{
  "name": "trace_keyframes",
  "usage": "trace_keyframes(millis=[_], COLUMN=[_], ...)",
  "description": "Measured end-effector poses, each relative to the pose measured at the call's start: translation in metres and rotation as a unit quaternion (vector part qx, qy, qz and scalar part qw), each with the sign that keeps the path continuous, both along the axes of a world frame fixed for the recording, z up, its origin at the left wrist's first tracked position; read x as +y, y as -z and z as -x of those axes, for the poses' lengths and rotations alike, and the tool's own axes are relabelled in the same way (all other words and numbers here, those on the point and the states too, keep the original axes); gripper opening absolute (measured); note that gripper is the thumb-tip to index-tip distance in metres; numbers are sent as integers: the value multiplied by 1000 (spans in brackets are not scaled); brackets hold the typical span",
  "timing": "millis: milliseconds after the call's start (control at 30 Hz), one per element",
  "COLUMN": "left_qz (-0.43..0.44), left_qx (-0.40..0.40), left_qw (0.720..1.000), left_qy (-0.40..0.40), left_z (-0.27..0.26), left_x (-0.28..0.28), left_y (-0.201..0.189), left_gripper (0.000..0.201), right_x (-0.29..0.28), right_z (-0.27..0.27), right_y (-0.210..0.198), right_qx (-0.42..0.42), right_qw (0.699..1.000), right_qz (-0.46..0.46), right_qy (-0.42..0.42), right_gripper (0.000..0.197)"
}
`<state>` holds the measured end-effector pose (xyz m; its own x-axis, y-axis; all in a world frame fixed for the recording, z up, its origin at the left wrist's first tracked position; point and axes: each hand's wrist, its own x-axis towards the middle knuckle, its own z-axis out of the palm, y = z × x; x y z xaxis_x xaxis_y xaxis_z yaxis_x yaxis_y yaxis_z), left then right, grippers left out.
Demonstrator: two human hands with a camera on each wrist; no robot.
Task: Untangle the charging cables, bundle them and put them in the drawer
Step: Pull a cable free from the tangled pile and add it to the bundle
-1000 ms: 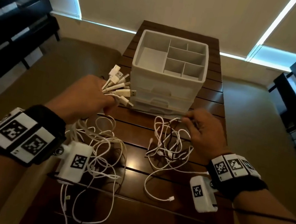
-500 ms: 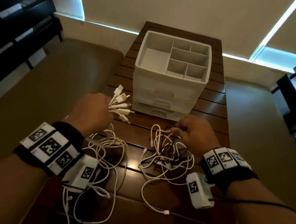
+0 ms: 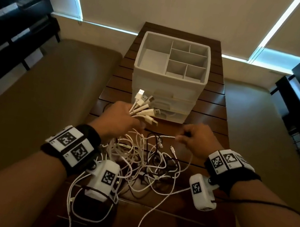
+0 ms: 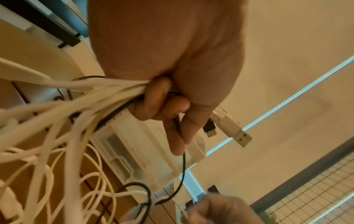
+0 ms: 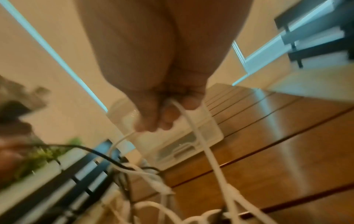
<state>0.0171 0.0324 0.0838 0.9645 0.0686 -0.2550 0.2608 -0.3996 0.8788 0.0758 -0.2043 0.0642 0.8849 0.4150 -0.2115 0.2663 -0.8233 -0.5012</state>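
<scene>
The table (image 3: 212,122) carries the organiser (image 3: 169,81) at 12 o'clock, its drawers (image 3: 173,105) all closed. The tangle (image 3: 143,163) of white and black cables lies at 6 o'clock of it, between the wrists.

The left hand (image 3: 119,120) is fisted tight around a bunch of cables just behind their plugs (image 3: 144,104), which fan out toward 1 o'clock; the cords trail from the fist down into the tangle at 5 o'clock. The right hand (image 3: 198,138) pinches 1 white cable (image 3: 167,136) between thumb and fingertips (image 5: 168,115), at 3 o'clock of the left fist, the cord running from the pinch toward 9 o'clock and into the heap.

To free this cable cleanly, I judge it best to keep the plugs anchored, draw the 1 cord slowly and follow it through loops; yanking would likely tighten knots.
</scene>
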Motion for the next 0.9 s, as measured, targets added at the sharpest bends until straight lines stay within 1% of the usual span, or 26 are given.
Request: trace_keyframes(millis=[33, 67, 100, 133, 167, 233, 300, 333, 367, 400, 433, 467, 500, 533, 567, 600, 633, 667, 700, 733, 767, 833, 867, 900], left_qz=[-2, -3, -6, -6, -11, -10, 8, 23, 35, 41, 42, 45, 52, 62, 74, 84, 89, 93, 98, 104, 111, 118, 121, 121], left_qx=[-1, -4, -6, -10, -14, -28, -38, -37, -32, -27, -24, -21, -20, -18, -17, -16, -17, -18, -19, -18, -16, -13, -13, -13], left_qw=[1000, 1000, 1000, 999, 999, 998, 997, 997, 998, 998, 998, 998, 998, 997, 996, 996, 995, 994, 993, 993, 992, 992, 992, 992], left_qy=[7, 17, 28, 40, 49, 63, 67, 58, 48, 39, 32, 33, 35, 35, 37, 41, 47, 53, 58, 57, 54, 46, 41, 35], left_z=[0, 0, 0, 0, 0, -1, -2, -2, -3, -4, -3, -2, -3, -2, 0, 1, 2, 2, 2, 2, 3, 3, 3, 3], left_x=[1, 1, -1, -3, -6, -12, -17, -16, -15, -12, -8, -8, -7, -7, -9, -12, -14, -17, -19, -20, -22, -22, -21, -19], left_y=[-1, -2, -3, -4, -6, -8, -12, -13, -13, -13, -13, -14, -15, -15, -15, -18, -20, -20, -20, -21, -21, -22, -23, -22], left_gripper=[13, 13, 12, 12, 11, 11, 13, 16, 17, 18, 18, 19, 19, 19, 19, 19, 19, 19, 19, 20, 20, 19, 19, 20], right_x=[-3, -3, 1, 6, 14, 32, 42, 44, 41, 36, 33, 27, 23, 20, 19, 20, 23, 26, 29, 31, 33, 34, 35, 35], right_z=[-1, 1, 5, 8, 13, 22, 32, 34, 33, 29, 26, 24, 23, 21, 19, 18, 18, 19, 19, 19, 18, 16, 16, 16], right_y=[5, 6, 5, 6, 6, -1, -2, -2, -3, -5, -9, -15, -19, -20, -18, -16, -14, -10, -7, -4, -2, 3, 5, 8], right_qx=[1, -21, -69, -124, -167, -171, -177, -192, -196, -169, -93, 12, 113, 175, 198, 196, 179, 149, 112, 77, 48, 16, 3, -18], right_qw=[998, 993, 989, 987, 985, 982, 980, 977, 975, 974, 967, 941, 904, 884, 893, 921, 950, 973, 985, 990, 990, 984, 983, 983], right_qz=[63, 116, 133, 103, 36, -68, -87, -89, -103, -146, -223, -317, -387, -408, -380, -320, -245, -173, -129, -119, -132, -173, -180, -181], right_qy=[-7, -12, -15, -14, -21, -39, -40, -27, -3, 33, 80, 120, 141, 145, 136, 109, 71, 36, 15, 13, 21, 30, 23, 20], right_gripper=[22, 18, 9, 11, 19, 29, 37, 37, 32, 25, 18, 12, 9, 8, 9, 13, 15, 13, 9, 10, 16, 27, 27, 24])
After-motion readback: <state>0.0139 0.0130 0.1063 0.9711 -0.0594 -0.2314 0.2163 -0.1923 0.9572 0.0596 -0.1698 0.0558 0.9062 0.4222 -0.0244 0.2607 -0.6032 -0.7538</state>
